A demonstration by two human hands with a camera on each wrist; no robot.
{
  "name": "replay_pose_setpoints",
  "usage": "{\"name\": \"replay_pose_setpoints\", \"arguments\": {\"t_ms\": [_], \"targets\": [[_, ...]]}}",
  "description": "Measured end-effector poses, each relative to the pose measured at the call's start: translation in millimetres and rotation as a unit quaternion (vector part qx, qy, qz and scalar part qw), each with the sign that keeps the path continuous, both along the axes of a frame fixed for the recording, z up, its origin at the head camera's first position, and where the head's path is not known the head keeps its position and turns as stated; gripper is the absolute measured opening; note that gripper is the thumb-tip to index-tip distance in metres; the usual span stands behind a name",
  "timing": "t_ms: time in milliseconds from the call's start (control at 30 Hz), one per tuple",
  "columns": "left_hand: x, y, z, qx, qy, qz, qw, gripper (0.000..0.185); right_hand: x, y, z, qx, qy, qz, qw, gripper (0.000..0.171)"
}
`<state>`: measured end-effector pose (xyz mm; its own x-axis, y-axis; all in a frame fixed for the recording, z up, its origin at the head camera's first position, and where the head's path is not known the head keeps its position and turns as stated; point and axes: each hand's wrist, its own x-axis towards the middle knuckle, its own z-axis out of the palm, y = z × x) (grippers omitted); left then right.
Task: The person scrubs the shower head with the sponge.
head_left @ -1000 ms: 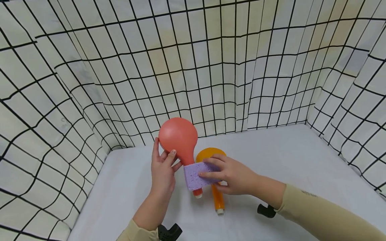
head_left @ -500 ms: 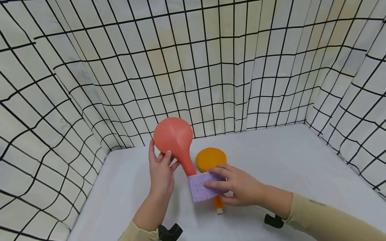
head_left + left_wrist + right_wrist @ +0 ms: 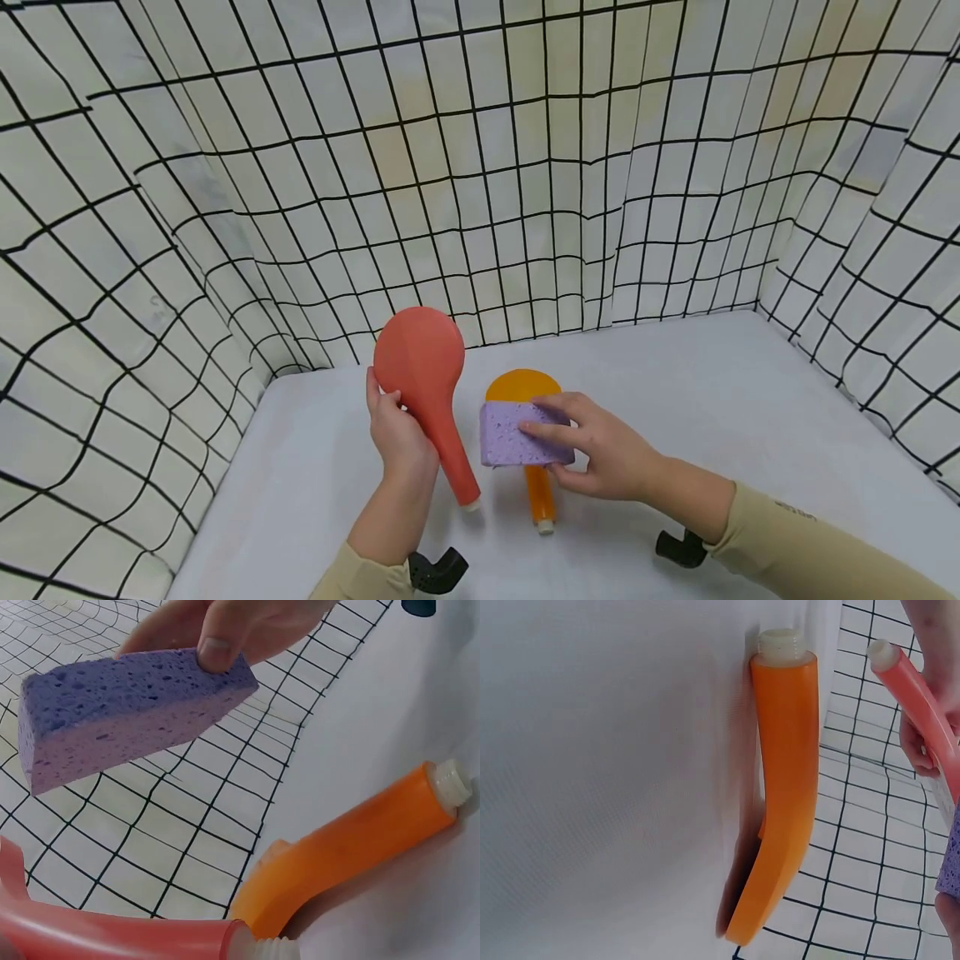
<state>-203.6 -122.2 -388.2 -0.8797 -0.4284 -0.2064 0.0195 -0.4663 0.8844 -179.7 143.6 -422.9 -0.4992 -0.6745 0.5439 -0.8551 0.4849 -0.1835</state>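
Observation:
My left hand holds a red hand-held shower head by its neck, its round head up and its handle slanting down to a white threaded end. To the right, my right hand pinches a purple sponge between thumb and fingers. The left wrist view shows the sponge as a thick block raised off the table, apart from the red handle. An orange shower head lies on the table, partly covered by the sponge in the head view; its handle is plain in the right wrist view.
A white table spreads beneath. Pale walls with a black grid rise at the back and both sides. Black wrist-worn devices sit at both cuffs.
The sponge, earlier against the red handle, slid toward its lower end, then came away up and right. The red shower head has turned and shifted left and down in my left hand.

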Motion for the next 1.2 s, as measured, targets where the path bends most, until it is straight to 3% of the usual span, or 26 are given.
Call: {"name": "replay_pose_setpoints", "arguments": {"t_ms": [133,367,567,833,1000,1200], "targets": [[-0.9,-0.2,-2.8,-0.046,-0.006,-0.029,0.9985,0.071,-0.9,2.1,0.6,-0.016,-0.008,-0.013,1.0,0.064],[1.6,0.2,-4.4,-0.093,0.025,-0.074,0.9926,0.12,-2.1,3.5,2.1,-0.034,-0.022,-0.04,0.998,0.062],[3.7,2.5,-2.3,-0.107,0.012,-0.111,0.988,0.117,-2.1,3.5,5.4,-0.042,-0.043,-0.057,0.997,0.062],[6.0,-0.4,-2.1,-0.05,-0.031,-0.135,0.9892,0.109,-3.4,2.6,6.4,-0.045,-0.041,-0.058,0.996,0.06],[8.4,-1.9,0.3,-0.006,-0.01,-0.174,0.9846,0.104,-5.2,3.8,6.0,-0.054,-0.047,-0.065,0.995,0.06],[8.6,-2.3,1.3,0.084,0.028,-0.202,0.9753,0.098,-7.7,5.0,5.4,-0.057,-0.054,-0.07,0.994,0.062]]}}
